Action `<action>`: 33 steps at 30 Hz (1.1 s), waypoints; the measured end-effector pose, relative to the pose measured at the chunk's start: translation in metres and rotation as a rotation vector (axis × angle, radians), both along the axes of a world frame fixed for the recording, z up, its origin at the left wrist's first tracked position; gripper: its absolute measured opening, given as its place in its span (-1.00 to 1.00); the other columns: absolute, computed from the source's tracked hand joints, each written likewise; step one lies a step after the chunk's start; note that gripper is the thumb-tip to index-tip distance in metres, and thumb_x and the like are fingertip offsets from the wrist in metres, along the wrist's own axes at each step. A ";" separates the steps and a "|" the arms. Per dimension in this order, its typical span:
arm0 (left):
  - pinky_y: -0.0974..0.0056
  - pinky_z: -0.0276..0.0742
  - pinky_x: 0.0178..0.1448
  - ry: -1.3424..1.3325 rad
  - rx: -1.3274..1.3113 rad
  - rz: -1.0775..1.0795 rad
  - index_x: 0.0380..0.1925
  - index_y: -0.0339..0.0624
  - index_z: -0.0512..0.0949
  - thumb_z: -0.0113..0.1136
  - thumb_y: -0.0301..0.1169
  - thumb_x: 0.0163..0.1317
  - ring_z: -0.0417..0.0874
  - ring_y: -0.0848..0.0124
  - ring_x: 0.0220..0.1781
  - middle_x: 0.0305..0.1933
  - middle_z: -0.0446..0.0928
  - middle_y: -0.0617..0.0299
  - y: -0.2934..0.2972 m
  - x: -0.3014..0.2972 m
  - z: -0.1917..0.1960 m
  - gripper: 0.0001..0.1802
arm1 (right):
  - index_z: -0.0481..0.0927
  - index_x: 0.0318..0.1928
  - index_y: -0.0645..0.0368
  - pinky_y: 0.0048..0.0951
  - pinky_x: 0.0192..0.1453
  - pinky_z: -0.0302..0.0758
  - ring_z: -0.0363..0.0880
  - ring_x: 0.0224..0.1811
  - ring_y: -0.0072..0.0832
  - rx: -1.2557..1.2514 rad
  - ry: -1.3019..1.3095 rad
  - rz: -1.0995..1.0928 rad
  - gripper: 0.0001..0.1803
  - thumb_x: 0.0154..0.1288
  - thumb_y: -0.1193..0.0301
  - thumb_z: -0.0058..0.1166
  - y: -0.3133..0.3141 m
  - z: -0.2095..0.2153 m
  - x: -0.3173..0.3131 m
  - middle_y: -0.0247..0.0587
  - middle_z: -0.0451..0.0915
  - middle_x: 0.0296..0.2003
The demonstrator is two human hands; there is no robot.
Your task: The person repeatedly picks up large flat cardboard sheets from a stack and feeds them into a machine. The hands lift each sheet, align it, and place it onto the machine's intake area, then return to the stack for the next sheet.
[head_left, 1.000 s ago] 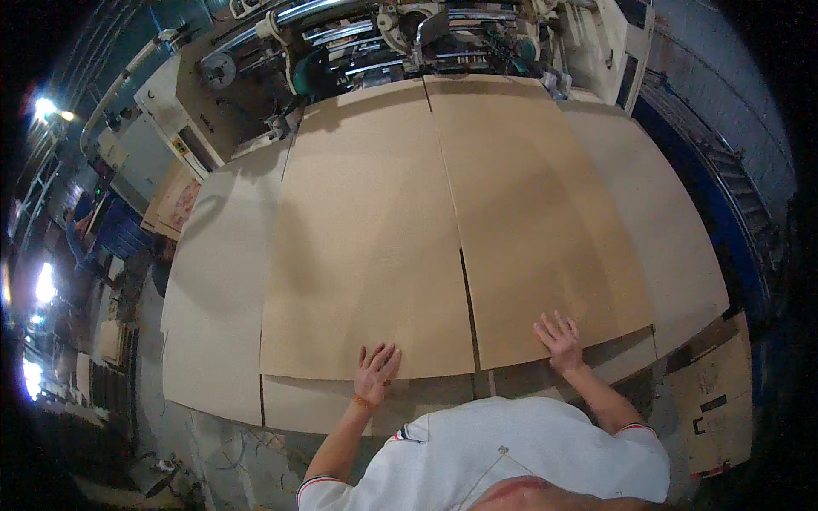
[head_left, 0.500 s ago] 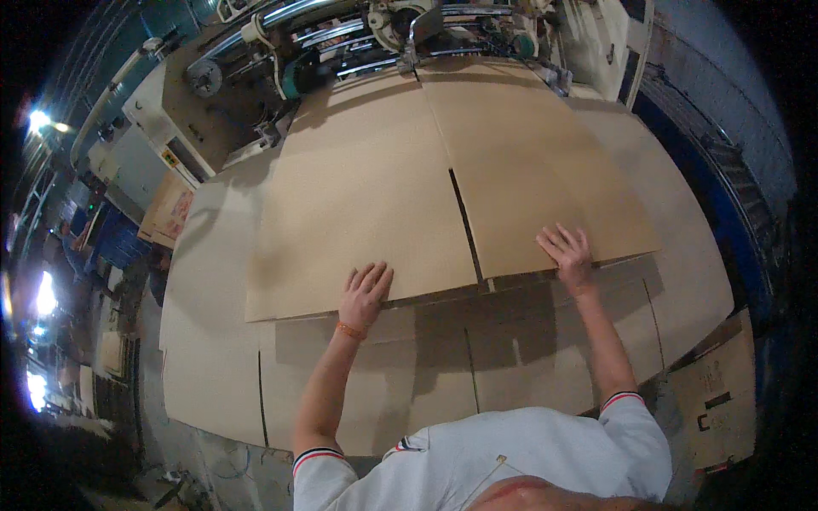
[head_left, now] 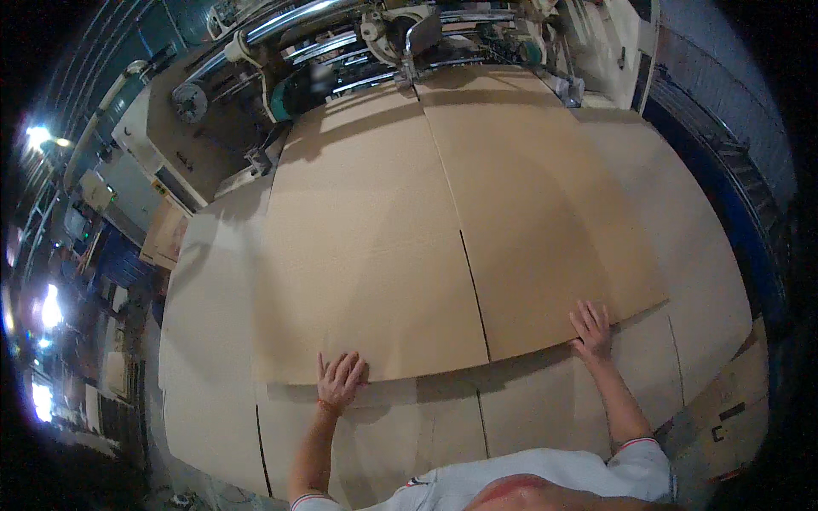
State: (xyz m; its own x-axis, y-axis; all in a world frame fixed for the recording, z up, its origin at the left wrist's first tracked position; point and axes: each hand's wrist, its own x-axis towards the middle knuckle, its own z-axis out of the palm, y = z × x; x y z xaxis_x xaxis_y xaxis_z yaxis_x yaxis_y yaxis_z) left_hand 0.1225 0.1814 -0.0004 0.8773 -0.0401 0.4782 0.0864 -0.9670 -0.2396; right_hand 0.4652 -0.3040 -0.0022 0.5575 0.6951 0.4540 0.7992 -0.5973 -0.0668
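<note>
A large tan corrugated cardboard sheet (head_left: pixel 366 255) lies over other cardboard, its far end reaching under a machine (head_left: pixel 392 38). A crease runs down its middle and becomes a dark slot toward me. My left hand (head_left: pixel 341 381) rests at the sheet's near edge, left of the slot, with fingers spread on top. At the near edge on the right lies my right hand (head_left: pixel 591 332), its fingers stretched out over the board and its thumb by the edge. Whether either thumb reaches beneath the sheet cannot be made out.
Paler slotted cardboard (head_left: pixel 204 358) spreads out beneath the sheet on both sides and toward me. A brown carton (head_left: pixel 733 417) stands at the lower right. Blue framing (head_left: pixel 733 221) runs along the right, and the machine's housing (head_left: pixel 162 145) rises at the far left.
The upper sheet has slid toward me, bringing its slot and near edge closer. Both hands have come nearer with it, spread a little farther apart.
</note>
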 end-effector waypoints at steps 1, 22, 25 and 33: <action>-0.35 0.07 0.41 -0.019 0.059 0.005 0.14 0.06 0.48 0.01 0.08 0.28 0.43 0.22 0.30 0.25 0.43 0.24 -0.001 0.001 0.009 -0.47 | 0.48 0.18 -0.05 0.20 0.43 0.06 0.20 0.40 -0.22 -0.021 -0.033 -0.003 -0.28 -0.09 0.27 0.39 0.000 0.005 0.000 -0.23 0.30 0.34; 0.14 0.56 0.15 -0.309 0.196 0.014 -0.10 0.00 0.60 0.33 -0.40 0.16 0.68 0.34 0.01 -0.01 0.66 0.30 0.073 0.123 0.066 -0.72 | 0.45 0.15 -0.12 0.19 0.35 0.08 0.41 0.19 -0.30 0.256 -0.420 0.027 -0.34 0.36 -0.25 -0.42 0.072 0.012 0.129 -0.34 0.48 0.17; 0.14 0.57 0.13 -0.368 0.195 -0.022 -0.05 0.00 0.59 0.32 -0.40 0.17 0.69 0.34 0.00 -0.01 0.66 0.28 0.097 0.152 0.060 -0.69 | 0.44 0.16 -0.10 0.18 0.35 0.08 0.42 0.18 -0.27 0.266 -0.434 0.032 -0.34 0.33 -0.25 -0.37 0.094 0.007 0.161 -0.33 0.46 0.18; 0.10 0.53 0.17 -0.313 0.182 -0.030 -0.02 -0.05 0.58 0.25 -0.46 0.20 0.62 0.30 0.10 0.06 0.61 0.25 0.157 0.220 0.056 -0.68 | 0.40 0.18 -0.07 0.22 0.36 0.07 0.39 0.17 -0.17 0.291 -0.445 0.064 -0.37 0.21 -0.13 -0.03 0.150 -0.001 0.240 -0.29 0.44 0.18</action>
